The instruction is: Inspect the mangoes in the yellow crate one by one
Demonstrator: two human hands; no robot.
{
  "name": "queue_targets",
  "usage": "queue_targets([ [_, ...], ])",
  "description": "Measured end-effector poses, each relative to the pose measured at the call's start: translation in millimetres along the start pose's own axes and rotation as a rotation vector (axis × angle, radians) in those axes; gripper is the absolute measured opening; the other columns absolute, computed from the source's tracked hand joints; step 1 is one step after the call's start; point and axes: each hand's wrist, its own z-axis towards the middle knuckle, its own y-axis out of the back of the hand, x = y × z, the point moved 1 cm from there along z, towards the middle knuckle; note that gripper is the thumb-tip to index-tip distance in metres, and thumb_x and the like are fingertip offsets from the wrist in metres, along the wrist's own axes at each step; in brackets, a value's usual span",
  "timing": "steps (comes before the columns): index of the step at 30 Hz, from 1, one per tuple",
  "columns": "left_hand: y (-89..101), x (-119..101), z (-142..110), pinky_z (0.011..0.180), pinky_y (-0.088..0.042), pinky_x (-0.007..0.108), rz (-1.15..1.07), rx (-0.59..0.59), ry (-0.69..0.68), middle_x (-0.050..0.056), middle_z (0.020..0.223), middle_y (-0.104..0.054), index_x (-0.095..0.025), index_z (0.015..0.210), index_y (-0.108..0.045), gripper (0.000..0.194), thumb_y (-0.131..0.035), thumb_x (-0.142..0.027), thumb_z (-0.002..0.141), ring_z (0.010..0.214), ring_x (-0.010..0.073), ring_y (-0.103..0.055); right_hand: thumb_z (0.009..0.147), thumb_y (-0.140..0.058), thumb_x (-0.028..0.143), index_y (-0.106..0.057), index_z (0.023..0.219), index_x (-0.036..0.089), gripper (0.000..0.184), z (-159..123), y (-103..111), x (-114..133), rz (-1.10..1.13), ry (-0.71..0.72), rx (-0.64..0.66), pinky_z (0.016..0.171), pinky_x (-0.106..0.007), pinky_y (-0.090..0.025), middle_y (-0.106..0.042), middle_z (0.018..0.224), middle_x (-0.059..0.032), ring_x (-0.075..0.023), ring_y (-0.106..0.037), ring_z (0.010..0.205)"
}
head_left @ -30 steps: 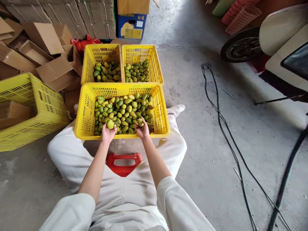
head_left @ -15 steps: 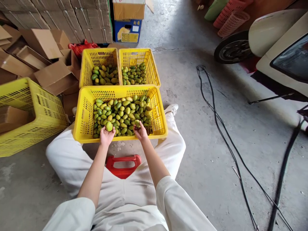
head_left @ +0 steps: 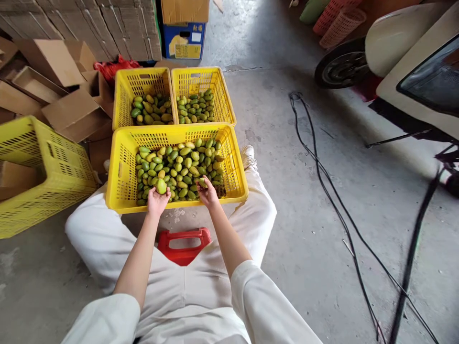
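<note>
My left hand (head_left: 157, 201) is closed around a light green mango-like fruit (head_left: 161, 186), held over the near edge of the front yellow crate (head_left: 116, 200). Level with it on the right, my right hand (head_left: 208, 195) grips a smaller green fruit (head_left: 202, 183) between thumb and fingers. Below both hands, many green and yellowish oval fruits (head_left: 181, 165) lie in the front crate. Behind it stand two more yellow crates, the back left crate (head_left: 120, 102) and the back right crate (head_left: 225, 102), each partly filled with similar fruits.
A red plastic handle (head_left: 183, 234) shows between my legs. To the left are a yellow crate (head_left: 68, 177) holding cardboard and a heap of open cardboard boxes (head_left: 71, 114). Black cables (head_left: 317, 160) run across the floor on the right, near a parked vehicle (head_left: 405, 62).
The head view has shifted slightly, so the surroundings sit a little further left and higher. Both hands still hold their fruits in nearly the same place; the right-hand fruit appears turned a little.
</note>
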Motion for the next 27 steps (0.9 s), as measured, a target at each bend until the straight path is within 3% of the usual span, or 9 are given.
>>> queue_targets([
  [4,-1.0,0,0,0.063,-0.051,0.028,0.003,-0.002,-0.013,0.009,0.086,-0.075,-0.015,0.1,-0.075,0.035,-0.046,-0.028,0.113,0.074,0.0187,-0.07,0.095,-0.07,0.025,-0.072,0.113,0.027,0.018,-2,-3,1,0.034,-0.015,-0.015,0.06,-0.022,-0.056,-0.079,0.092,0.0007,-0.0159,-0.076,0.08],
  [8,-1.3,1,2,0.059,-0.046,0.024,-0.002,-0.003,-0.051,0.005,0.082,-0.073,-0.017,0.096,-0.075,0.025,-0.062,-0.031,0.112,0.069,0.014,-0.064,0.099,-0.071,0.029,-0.068,0.105,0.028,0.007,-5,-8,1,0.018,-0.038,0.009,0.053,-0.023,-0.048,-0.08,0.094,0.0007,-0.0152,-0.067,0.068],
  [13,-2.2,4,4,0.058,-0.045,0.023,0.003,-0.032,-0.067,0.002,0.078,-0.069,-0.018,0.092,-0.073,0.028,-0.068,-0.037,0.112,0.064,0.0116,-0.058,0.106,-0.069,0.057,-0.063,0.091,0.025,0.036,-9,-13,2,0.02,-0.024,0.036,0.047,-0.021,-0.038,-0.069,0.073,0.0027,-0.0113,-0.047,0.052],
  [17,-6.2,1,-1,0.062,-0.05,0.024,-0.003,-0.016,-0.049,0.002,0.08,-0.066,-0.019,0.1,-0.075,0.04,-0.059,-0.052,0.115,0.067,0.0129,-0.06,0.104,-0.066,0.073,-0.058,0.081,0.025,0.054,-9,-14,3,0.027,-0.017,0.036,0.051,-0.023,-0.049,-0.06,0.063,0.0021,-0.0136,-0.053,0.055],
  [20,-9.7,-2,-6,0.068,-0.054,0.025,-0.023,-0.027,-0.028,0.001,0.079,-0.063,-0.019,0.097,-0.072,0.043,-0.05,-0.051,0.117,0.067,0.0126,-0.061,0.101,-0.076,0.064,-0.058,0.079,0.025,0.049,-8,-15,2,0.012,-0.011,0.036,0.057,-0.025,-0.057,-0.069,0.071,-0.0012,-0.0148,-0.063,0.064],
  [24,-11.8,-2,-10,0.07,-0.055,0.026,-0.012,-0.025,-0.007,0.004,0.086,-0.069,-0.018,0.098,-0.072,0.031,-0.056,-0.039,0.115,0.073,0.0138,-0.065,0.098,-0.082,0.043,-0.066,0.091,0.023,0.026,-10,-16,1,-0.001,-0.002,0.051,0.055,-0.021,-0.053,-0.073,0.08,0.0011,-0.011,-0.061,0.061],
  [27,-9.8,-3,-12,0.07,-0.056,0.028,-0.006,-0.002,0.011,0.006,0.089,-0.071,-0.016,0.1,-0.073,0.031,-0.057,-0.04,0.112,0.072,0.0146,-0.064,0.094,-0.08,0.034,-0.069,0.101,0.025,0.016,-11,-11,2,0.002,0.016,0.062,0.061,-0.021,-0.055,-0.072,0.081,0.0031,-0.0122,-0.066,0.068],
])
